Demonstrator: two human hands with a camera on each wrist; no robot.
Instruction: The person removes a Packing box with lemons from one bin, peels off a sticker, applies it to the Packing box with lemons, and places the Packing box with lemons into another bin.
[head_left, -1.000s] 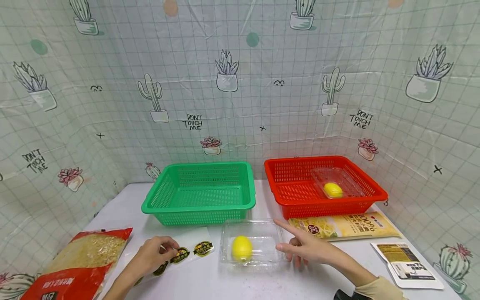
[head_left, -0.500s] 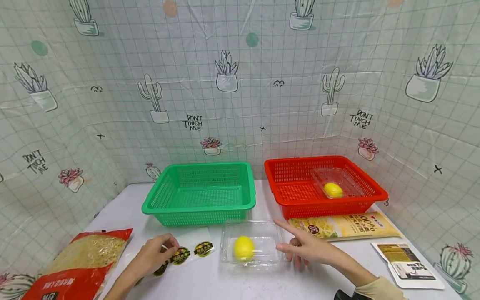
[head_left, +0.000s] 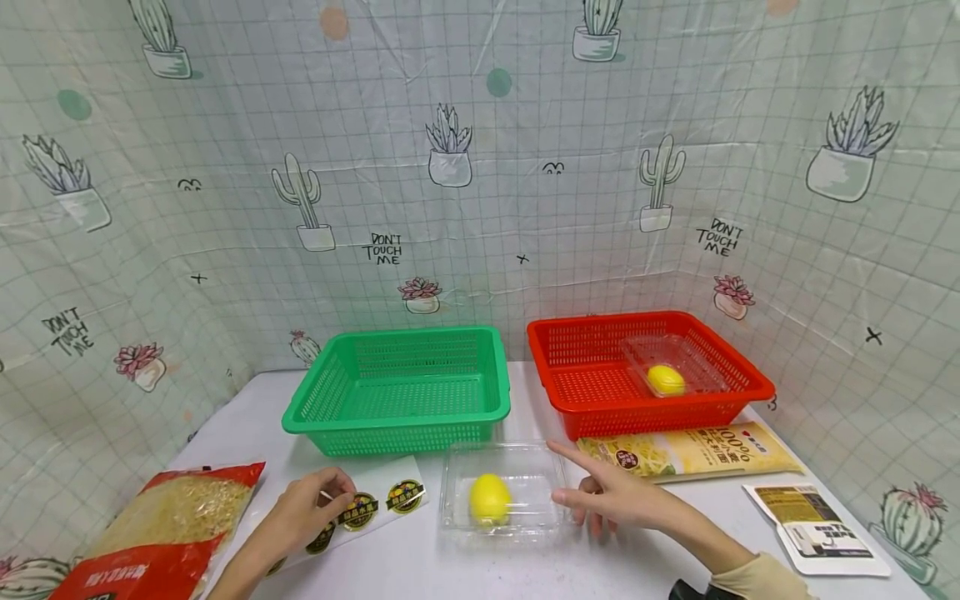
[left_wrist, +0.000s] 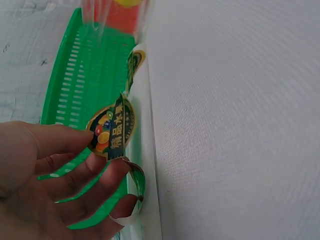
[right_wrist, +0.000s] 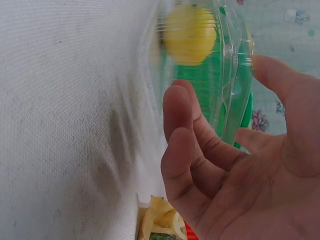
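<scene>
My left hand (head_left: 306,505) pinches the edge of a round black, gold and green fruit sticker (left_wrist: 116,131) between thumb and fingers. Beneath it lies a white backing sheet (head_left: 384,477) with several such stickers in a row; whether the sticker is fully off is unclear. In the middle of the table stands a clear plastic clamshell box (head_left: 534,487), a yellow lemon (head_left: 490,500) inside it. At the box's right side is my right hand (head_left: 611,492), index finger and thumb extended against its edge, the other fingers loosely bent below.
Behind are a green basket (head_left: 322,419) and a red basket (head_left: 660,408), the red one holding another clear box (head_left: 701,371) with a lemon. Yellow noodle packet (head_left: 712,454) and white-and-brown pouch (head_left: 817,533) lie right. A red-ended food bag (head_left: 172,517) lies left.
The lemon has shifted slightly to the right inside the box. Both hands stay nearly in place. The head view has tilted a little.
</scene>
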